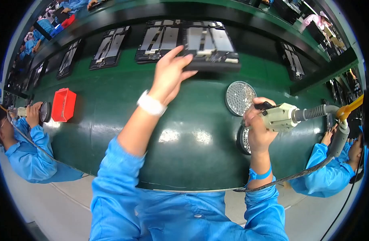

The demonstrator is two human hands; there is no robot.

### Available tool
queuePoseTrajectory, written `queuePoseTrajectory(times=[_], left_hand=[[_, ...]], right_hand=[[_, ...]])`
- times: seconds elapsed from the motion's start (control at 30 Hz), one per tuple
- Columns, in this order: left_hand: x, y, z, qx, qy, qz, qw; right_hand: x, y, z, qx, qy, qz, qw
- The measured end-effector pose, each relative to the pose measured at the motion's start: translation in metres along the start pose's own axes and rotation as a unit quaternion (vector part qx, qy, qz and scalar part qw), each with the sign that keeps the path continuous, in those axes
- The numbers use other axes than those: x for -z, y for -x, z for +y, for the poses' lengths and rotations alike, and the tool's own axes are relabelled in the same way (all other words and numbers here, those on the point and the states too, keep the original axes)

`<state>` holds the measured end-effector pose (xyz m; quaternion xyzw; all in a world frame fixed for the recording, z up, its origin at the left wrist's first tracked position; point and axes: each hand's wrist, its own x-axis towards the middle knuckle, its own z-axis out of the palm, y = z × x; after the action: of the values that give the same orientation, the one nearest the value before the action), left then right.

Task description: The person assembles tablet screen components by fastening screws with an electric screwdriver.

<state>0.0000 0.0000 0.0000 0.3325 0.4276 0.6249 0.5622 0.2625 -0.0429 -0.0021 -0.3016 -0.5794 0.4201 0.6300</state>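
Bench: green; flanked by a left worker and a right worker, both clothed in blue.
Row: opened black devices are set out along the far side of the bench.
Device: located at the far side, near centre, overlapping its neighbour in view; partly blurred. The step is judged to be its handling at the row; whether it is being set down or taken up cannot be told.
Tool: pale, joined to a ribbed hose; held well apart from the device. For the next move, a level, controlled device is judged to be needed before the tool is brought into use.
Left hand: extended to the device's near left corner; fingers are spread; whether the corner is pinched cannot be told.
Right hand: fingers are wrapped around the tool.
Dishes: an upper dish and a lower dish, the latter partly hidden by the right hand.
Bin: red, placed near the left worker.
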Motion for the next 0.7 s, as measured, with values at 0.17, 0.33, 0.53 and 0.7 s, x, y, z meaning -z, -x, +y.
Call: queuePoseTrajectory(times=[0.17,0.33,0.53,0.7], left_hand=[[0.018,0.115,-0.010,0.026,-0.052,0.019,0.998],[0.034,0.192,-0.044,0.069,-0.076,0.056,0.993],[0.015,0.184,-0.021,-0.204,-0.628,-0.013,0.751],[-0.028,0.167,-0.049,-0.313,-0.581,-0.157,0.735]], right_hand=[[0.016,0.008,-0.004,0.011,0.010,0.014,1.000],[0.014,0.010,-0.013,-0.001,0.008,0.006,1.000],[0.013,0.015,-0.016,-0.034,0.011,0.010,0.999],[0.008,0.019,-0.017,-0.049,-0.027,-0.005,0.998]])
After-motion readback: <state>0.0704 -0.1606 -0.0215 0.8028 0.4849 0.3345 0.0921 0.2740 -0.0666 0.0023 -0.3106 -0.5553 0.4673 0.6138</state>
